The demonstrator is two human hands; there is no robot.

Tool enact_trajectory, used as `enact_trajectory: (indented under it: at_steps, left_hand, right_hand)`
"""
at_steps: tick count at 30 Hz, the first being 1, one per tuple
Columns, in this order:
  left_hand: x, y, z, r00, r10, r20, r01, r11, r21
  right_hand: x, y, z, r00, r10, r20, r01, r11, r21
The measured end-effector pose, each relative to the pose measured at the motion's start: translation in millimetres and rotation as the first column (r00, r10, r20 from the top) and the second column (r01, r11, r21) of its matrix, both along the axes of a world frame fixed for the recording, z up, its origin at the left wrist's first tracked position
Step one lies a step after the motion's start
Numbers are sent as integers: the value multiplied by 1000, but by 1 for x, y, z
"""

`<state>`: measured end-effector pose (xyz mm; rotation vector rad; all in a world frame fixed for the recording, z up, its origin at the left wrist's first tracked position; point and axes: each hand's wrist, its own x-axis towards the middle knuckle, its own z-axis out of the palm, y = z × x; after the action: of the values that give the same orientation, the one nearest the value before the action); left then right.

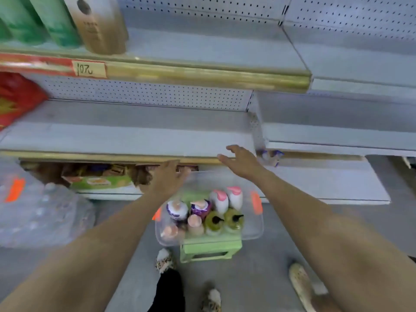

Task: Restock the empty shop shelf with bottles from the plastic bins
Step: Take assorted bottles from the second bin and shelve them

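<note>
A clear plastic bin (255,230) with orange latches sits on a green stool (209,249) on the floor below me. It holds several bottles: two white ones with pink caps (226,199), two yellow-green pump bottles (224,220), purple-labelled ones (176,210) and peach-capped ones. The bare grey shelf (126,131) runs across the middle of the view. My left hand (167,180) hangs above the bin's far left edge, fingers extended and holding nothing. My right hand (242,159) is spread at the shelf's front lip, also holding nothing.
The upper shelf carries green bottles (45,21) and a tan bottle (99,23) over a price tag. A red pack (15,97) lies at the shelf's left end. Wrapped water bottles (40,210) stand on the floor at left. Boxes fill the bottom shelf.
</note>
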<state>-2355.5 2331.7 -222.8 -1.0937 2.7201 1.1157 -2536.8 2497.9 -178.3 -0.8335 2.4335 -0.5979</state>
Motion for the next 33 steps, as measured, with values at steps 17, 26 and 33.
enact_trajectory:
  at_steps: [17,26,33]
  left_hand:
    - [46,-4,-156,993,-18,117,-29,921,388]
    - [7,-27,-172,997,-68,44,47,928,370]
    - [-8,-36,-171,997,-62,46,33,880,474]
  right_hand:
    - [63,-5,-183,875,11,484,-6,1000,-10]
    - [47,-28,-210,881,-187,435,251,963,-96]
    - [43,-36,-210,878,-191,438,270,955,-125]
